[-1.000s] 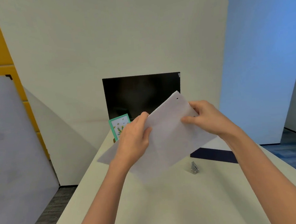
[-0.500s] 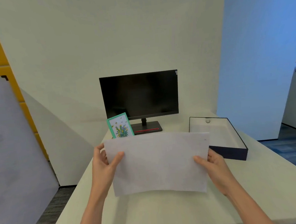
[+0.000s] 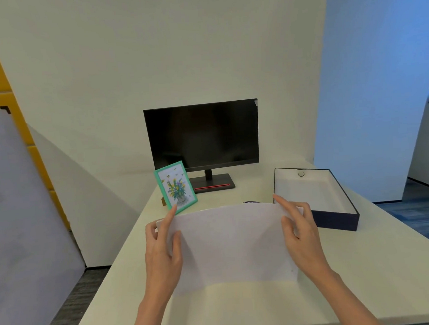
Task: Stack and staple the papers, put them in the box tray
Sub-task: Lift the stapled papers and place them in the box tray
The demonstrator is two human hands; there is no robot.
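Gripping the papers [image 3: 232, 245] by both side edges, low over the near middle of the desk [image 3: 368, 278]. Left hand [image 3: 163, 244] pinching the left edge, thumb in front, index finger stretching up along it. Right hand [image 3: 302, 232] doing the same on the right edge, fingers curling behind. Squaring the sheets into one stack, by the look of it. Spotting a tiny dark mark near the lower right corner, possibly a staple, too small for calling it. Judging the stacking nearly done, the stapling uncertain. Looking just past the right hand to the box tray [image 3: 339, 221]: sitting open, holding no papers, so placing not yet done. Passing, farther back, a green picture frame [image 3: 176, 188] and a dark monitor [image 3: 202, 135].
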